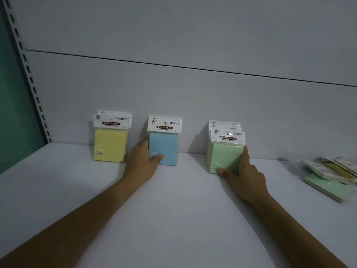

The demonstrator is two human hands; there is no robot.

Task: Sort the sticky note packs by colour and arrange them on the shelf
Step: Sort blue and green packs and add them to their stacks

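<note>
Three groups of sticky note packs stand upright against the back panel of the white shelf (173,209). The yellow packs (110,145) are at the left, untouched. My left hand (144,161) grips the blue packs (166,147) in the middle, thumb on the front face, fingers along the left side. My right hand (243,176) holds the green packs (225,156) further right, thumb at the bottom front corner, index finger up the right edge. Each pack has a white "STICKY NOTE" header card.
A loose pile of unsorted packs (334,173), green and yellowish, lies flat at the shelf's right edge. A slotted metal upright (29,74) runs along the left, with a teal wall behind it.
</note>
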